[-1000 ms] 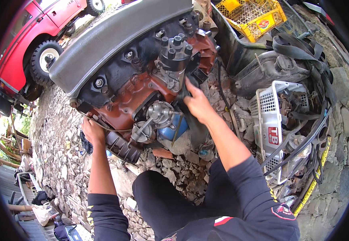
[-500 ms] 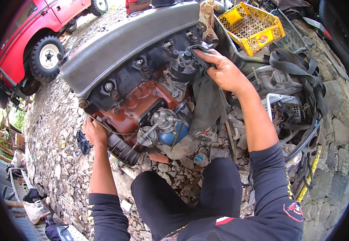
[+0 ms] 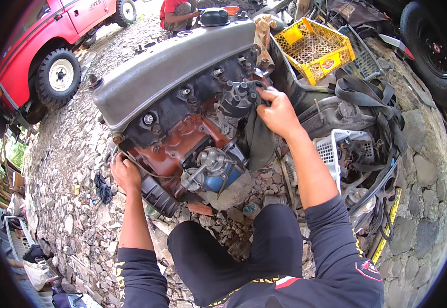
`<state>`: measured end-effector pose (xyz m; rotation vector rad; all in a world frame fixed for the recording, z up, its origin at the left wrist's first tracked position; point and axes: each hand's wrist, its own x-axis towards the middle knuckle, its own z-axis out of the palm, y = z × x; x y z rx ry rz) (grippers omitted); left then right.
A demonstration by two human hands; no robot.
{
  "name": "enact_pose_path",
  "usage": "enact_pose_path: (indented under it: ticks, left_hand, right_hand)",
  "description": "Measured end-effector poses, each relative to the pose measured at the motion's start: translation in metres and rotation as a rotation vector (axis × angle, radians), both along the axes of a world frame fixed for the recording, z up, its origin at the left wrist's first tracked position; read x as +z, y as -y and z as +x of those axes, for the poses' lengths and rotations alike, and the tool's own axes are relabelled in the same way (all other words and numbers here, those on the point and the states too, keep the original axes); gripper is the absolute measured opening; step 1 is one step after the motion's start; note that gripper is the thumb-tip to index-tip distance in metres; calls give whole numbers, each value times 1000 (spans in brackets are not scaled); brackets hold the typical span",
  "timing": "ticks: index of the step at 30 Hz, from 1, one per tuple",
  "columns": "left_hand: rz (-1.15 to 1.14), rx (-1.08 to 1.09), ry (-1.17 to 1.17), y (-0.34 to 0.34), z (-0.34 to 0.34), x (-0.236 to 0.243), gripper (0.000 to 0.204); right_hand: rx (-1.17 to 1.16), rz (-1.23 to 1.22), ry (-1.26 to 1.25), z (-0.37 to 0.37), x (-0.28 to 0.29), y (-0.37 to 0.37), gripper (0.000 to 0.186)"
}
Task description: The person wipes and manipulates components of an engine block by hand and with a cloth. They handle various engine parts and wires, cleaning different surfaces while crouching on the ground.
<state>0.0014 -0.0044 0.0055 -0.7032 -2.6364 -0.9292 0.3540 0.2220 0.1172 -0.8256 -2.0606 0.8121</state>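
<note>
Right grip (image 3: 280,114) clutching dark cloth (image 3: 259,142); left grip (image 3: 126,174) touching engine (image 3: 169,136), closure unclear; rubble ground (image 3: 69,164) spreading around, red vehicle (image 3: 25,59) standing beyond.

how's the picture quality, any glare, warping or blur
Head view: dark fisheye rim, with the stone wall bowing at right; head view: pale ground near the red vehicle looks washed out; head view: engine fairly sharp.

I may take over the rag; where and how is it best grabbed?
Probably pinch the rag by its lower length, from the near side: the right hand bunches its top beside the black cap, while the limp cloth below hangs loose and faces this side.
</note>
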Motion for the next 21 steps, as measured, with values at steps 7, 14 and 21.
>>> enact_pose_path:
  ticks: [7, 14, 21]
  left_hand:
    - [28, 15, 19, 0, -4, -7, 31]
    - [26, 37, 23, -3, 5, 3, 30]
    - [48, 15, -26, -2, -2, -1, 31]
  right_hand:
    - [-43, 60, 166, -9, -5, -6, 60]
    - [131, -71, -98, 6, -4, -10, 54]
    - [170, -242, 100, 3, 25, -26, 50]
